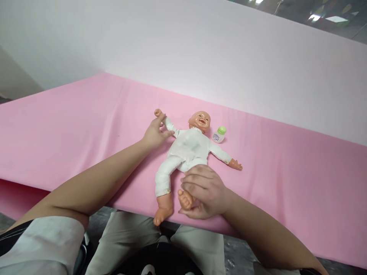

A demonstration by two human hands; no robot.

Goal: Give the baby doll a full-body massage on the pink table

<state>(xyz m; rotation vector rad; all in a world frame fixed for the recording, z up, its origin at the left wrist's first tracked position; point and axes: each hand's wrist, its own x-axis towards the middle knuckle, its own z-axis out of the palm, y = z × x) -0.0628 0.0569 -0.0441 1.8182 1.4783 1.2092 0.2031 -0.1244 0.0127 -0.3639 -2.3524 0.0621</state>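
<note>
1. The doll lies face-up on the pink-covered table, whose near edge runs beneath its feet; one foot reaches that edge.
2. The person's left hand is at the doll's arm on the person's left, fingers partly bent, thumb spread apart. Whether it truly grips, one cannot tell.
3. The right hand is curled around the doll's other lower leg, toes showing between fingers and thumb; it hides most of that leg.
4. A bottle with a green cap sits beside the doll's head, on the person's right.
5. A pull on the leg toward the person could drag the doll's lower body over the edge, since little table is left below its feet.
6. The foot looks smooth and hard, so a loose hold could slip.
7. Swinging the doll's free arm upward might knock the bottle.
8. If the cover is loose, dragging the doll could ruck it and unsettle the bottle.
</note>
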